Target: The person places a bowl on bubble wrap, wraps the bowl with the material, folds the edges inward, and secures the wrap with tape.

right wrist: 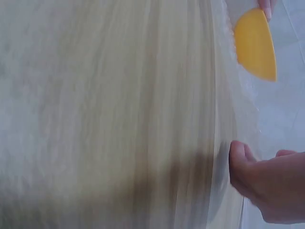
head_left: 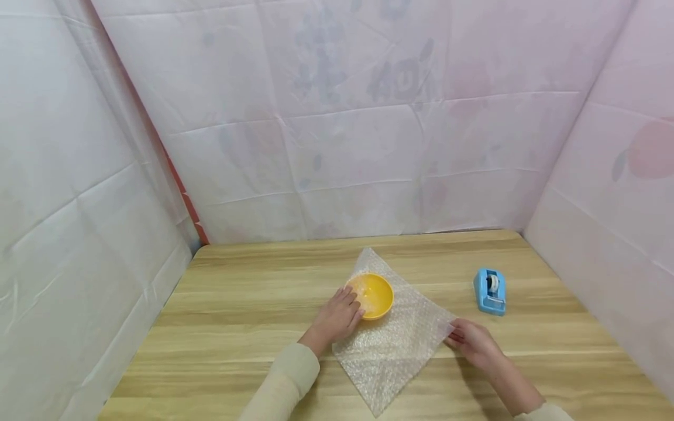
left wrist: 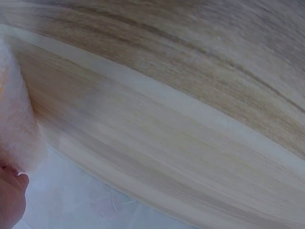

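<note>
A yellow bowl (head_left: 376, 296) sits upright on a sheet of clear bubble wrap (head_left: 392, 345), spread cornerwise on the table. A flap of the wrap lies over the bowl's left part. My left hand (head_left: 339, 314) presses this flap at the bowl's left rim with its fingers extended. In the left wrist view the flap (left wrist: 19, 119) rises above that hand (left wrist: 10, 198). My right hand (head_left: 476, 344) pinches the sheet's right corner. The right wrist view shows the right hand (right wrist: 267, 179) curled at the wrap's edge, with the bowl (right wrist: 255, 45) beyond it.
A light-blue tape dispenser (head_left: 490, 292) with a roll of tape stands to the right, beyond my right hand. The wood-grain table (head_left: 253, 292) has whitish sheeting (head_left: 342, 146) hung behind it and on both sides.
</note>
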Demonstrator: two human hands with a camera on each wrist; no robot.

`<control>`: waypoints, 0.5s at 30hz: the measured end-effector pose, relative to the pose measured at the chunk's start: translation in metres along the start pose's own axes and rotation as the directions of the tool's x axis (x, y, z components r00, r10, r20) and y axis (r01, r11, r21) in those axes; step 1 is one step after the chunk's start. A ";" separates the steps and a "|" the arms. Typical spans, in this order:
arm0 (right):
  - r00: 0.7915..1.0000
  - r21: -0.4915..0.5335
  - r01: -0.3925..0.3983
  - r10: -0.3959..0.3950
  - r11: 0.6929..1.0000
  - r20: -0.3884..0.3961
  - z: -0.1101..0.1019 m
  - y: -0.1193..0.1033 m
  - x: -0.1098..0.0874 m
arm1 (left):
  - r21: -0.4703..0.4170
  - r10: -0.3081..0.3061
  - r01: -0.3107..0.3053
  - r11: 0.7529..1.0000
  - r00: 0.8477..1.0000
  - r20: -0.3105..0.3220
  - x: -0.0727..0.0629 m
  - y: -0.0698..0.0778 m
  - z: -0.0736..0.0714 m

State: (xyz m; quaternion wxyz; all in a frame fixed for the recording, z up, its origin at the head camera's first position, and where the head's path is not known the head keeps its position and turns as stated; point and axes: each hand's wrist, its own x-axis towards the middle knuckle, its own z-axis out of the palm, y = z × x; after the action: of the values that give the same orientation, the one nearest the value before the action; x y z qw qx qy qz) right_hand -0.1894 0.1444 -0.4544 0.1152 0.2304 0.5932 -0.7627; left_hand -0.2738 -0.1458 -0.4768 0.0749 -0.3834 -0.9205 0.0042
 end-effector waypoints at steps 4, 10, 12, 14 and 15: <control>0.999 -0.006 0.008 -0.008 1.000 0.038 0.009 0.005 0.001 | 0.000 0.002 -0.002 1.000 1.000 -0.012 0.001 0.000 0.002; 0.999 -0.062 0.040 -0.039 0.997 0.021 0.025 0.013 -0.001 | -0.015 -0.010 0.010 1.000 1.000 0.014 0.001 0.000 0.000; 0.999 -0.054 0.042 -0.041 0.998 0.013 0.030 0.013 -0.002 | -0.014 -0.011 0.012 1.000 1.000 0.019 0.001 0.000 -0.001; 0.999 -0.043 0.039 -0.039 0.998 -0.002 0.034 0.012 -0.004 | -0.011 -0.012 0.012 1.000 1.000 0.017 0.001 0.000 -0.001; 0.999 -0.036 0.041 -0.041 0.999 -0.005 0.036 0.011 -0.005 | -0.010 -0.012 0.012 1.000 1.000 0.016 0.001 0.000 -0.001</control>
State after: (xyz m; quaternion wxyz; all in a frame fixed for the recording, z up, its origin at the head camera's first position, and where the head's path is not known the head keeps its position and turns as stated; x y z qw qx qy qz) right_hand -0.1878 0.1066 -0.4549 0.1019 0.2185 0.6119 -0.7533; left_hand -0.2737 -0.1451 -0.4753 0.0658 -0.3780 -0.9235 0.0023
